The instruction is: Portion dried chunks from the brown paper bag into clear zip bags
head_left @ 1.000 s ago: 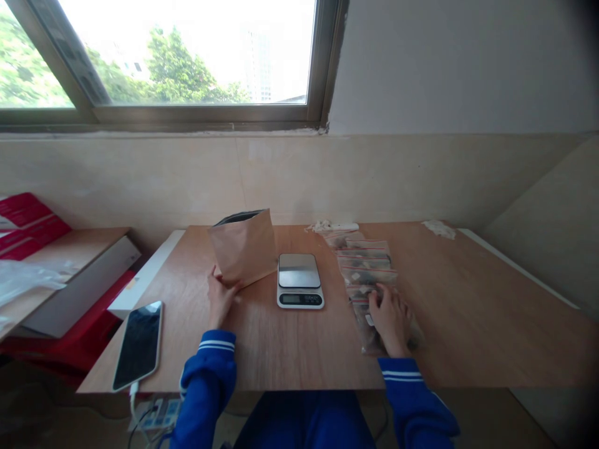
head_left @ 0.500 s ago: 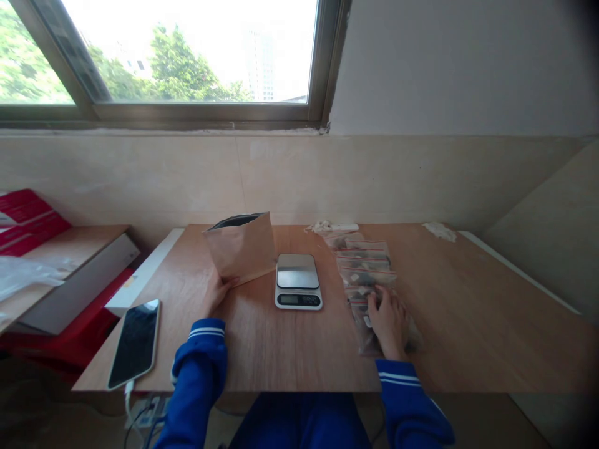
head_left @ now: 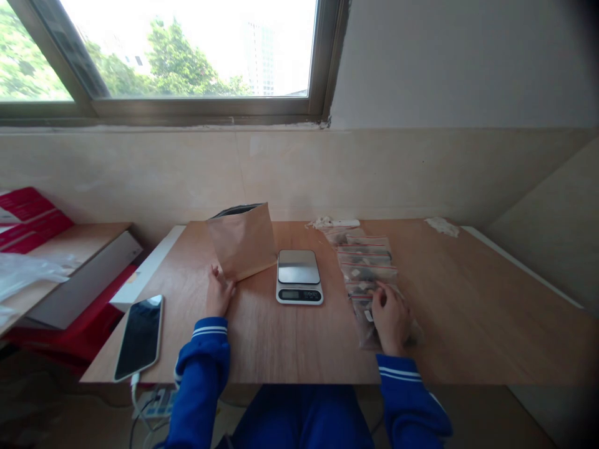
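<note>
A brown paper pouch stands upright on the table, its dark-lined mouth at the top. By its lower left corner rests my left hand, fingers apart and near or touching the pouch. On the right, clear zip bags with red seal lines overlap in a row, holding small items I cannot make out. Over the nearest bags, my right hand is curled, thumb and fingers pinched at a zip bag's upper edge. Between the hands sits a white kitchen scale with a metal plate and dark display.
A phone with a white cable lies at the table's left edge. White gloves or cloth lie at the back, and another crumpled white piece at back right. A side table holds plastic wrap and red packaging.
My left hand's fingers have loosened and spread at the pouch's corner. My right hand's fingers have drawn together into a pinch at the bags. The view has shifted slightly.
</note>
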A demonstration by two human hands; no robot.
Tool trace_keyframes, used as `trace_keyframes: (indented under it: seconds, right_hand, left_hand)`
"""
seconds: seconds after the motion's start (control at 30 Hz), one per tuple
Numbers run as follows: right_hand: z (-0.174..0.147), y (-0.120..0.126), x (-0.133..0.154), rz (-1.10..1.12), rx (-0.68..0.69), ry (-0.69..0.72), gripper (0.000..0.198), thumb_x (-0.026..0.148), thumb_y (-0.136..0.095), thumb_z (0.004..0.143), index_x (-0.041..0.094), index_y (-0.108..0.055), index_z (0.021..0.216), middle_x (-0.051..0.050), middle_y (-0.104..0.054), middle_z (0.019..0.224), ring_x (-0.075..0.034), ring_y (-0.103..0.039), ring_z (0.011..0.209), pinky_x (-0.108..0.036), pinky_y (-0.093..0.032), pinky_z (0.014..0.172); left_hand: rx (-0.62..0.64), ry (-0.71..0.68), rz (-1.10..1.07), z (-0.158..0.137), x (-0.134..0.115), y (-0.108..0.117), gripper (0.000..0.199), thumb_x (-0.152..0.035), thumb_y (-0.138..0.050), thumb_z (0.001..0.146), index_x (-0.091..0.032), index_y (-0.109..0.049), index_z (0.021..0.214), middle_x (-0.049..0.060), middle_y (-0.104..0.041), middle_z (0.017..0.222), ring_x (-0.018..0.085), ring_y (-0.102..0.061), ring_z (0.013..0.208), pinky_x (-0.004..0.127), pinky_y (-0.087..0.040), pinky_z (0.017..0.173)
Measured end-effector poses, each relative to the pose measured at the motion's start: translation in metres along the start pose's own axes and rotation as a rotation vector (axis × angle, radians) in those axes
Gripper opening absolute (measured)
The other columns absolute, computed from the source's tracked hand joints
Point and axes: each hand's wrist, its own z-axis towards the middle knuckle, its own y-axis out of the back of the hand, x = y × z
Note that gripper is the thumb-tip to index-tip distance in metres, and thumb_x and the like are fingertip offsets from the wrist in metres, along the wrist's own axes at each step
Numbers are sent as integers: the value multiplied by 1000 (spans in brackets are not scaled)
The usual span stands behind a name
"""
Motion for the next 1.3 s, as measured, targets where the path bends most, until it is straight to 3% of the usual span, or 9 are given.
trace_keyframes:
  seconds: [0.17, 0.4, 0.6, 0.83, 1.0, 1.13, 1.2, 1.23, 1.3]
  right_hand:
    - [-4, -1, -12, 196, -106, -35, 36, 28, -40, 89, 14, -70, 102, -14, -73, 99, -26, -64, 87, -34, -42, 78]
    - [-11, 3, -13, 123, -65, 18, 36, 26, -36, 88, 17, -70, 92, -12, -71, 92, -27, -61, 90, -37, -39, 82]
    - [-9, 6, -23, 66, 106, 193, 35, 45, -46, 90, 26, -65, 111, -8, -64, 115, -28, -54, 107, -43, -36, 91]
    - [6, 19, -34, 93, 243, 316, 16, 36, -55, 83, 26, -65, 76, -6, -68, 103, -28, -54, 109, -47, -34, 98]
    - [10, 62, 7, 260, 227, 255, 19, 36, -48, 86, 24, -59, 77, -6, -72, 85, -28, -65, 93, -48, -38, 97]
    - [-5, 98, 73, 516, 345, 203, 23, 47, -51, 88, 26, -61, 84, -5, -73, 89, -24, -70, 83, -33, -50, 73]
    - [-18, 105, 112, 658, 307, 205, 24, 48, -55, 88, 25, -62, 87, -4, -74, 89, -24, -71, 84, -31, -52, 74]
    - [-26, 105, 130, 741, 279, 198, 25, 48, -55, 89, 25, -63, 92, -5, -75, 92, -23, -71, 86, -31, -53, 76]
    - [-43, 99, 164, 915, 287, 157, 26, 45, -54, 92, 24, -65, 100, -6, -74, 100, -22, -71, 90, -31, -54, 79]
  left_hand:
    - [36, 36, 97, -23, 2, 1, 82, -39, -64, 80, -14, -21, 145, 22, -45, 141, 32, -46, 133, 51, -37, 109]
    - [67, 17, 149, -36, -15, 6, 63, -31, -60, 82, -16, -37, 138, 17, -54, 134, 31, -51, 127, 51, -39, 108]
    - [73, -25, 176, -37, -21, 8, 57, -30, -57, 82, -14, -41, 135, 17, -56, 131, 31, -54, 124, 51, -41, 107]
    - [32, 56, 61, -43, -18, 7, 50, -30, -56, 83, -15, -43, 129, 18, -55, 131, 29, -53, 124, 51, -39, 108]
    - [-39, 162, -42, -51, -34, 17, 40, -33, -56, 83, -15, -50, 118, 16, -58, 123, 27, -58, 114, 49, -45, 101]
    - [-47, 133, -194, -79, -92, 16, 30, -41, -53, 88, -18, -58, 106, 10, -65, 105, 22, -63, 95, 39, -51, 87]
    - [69, 97, -372, -99, -132, 8, 29, -44, -48, 92, -19, -62, 96, 5, -64, 82, 18, -62, 77, 32, -51, 75]
    - [195, 93, -459, -108, -152, 3, 32, -46, -46, 93, -19, -63, 89, 3, -62, 72, 17, -61, 69, 30, -50, 68]
    - [384, 117, -602, -120, -186, -8, 36, -48, -44, 94, -18, -63, 89, 2, -62, 69, 16, -60, 64, 29, -50, 64]
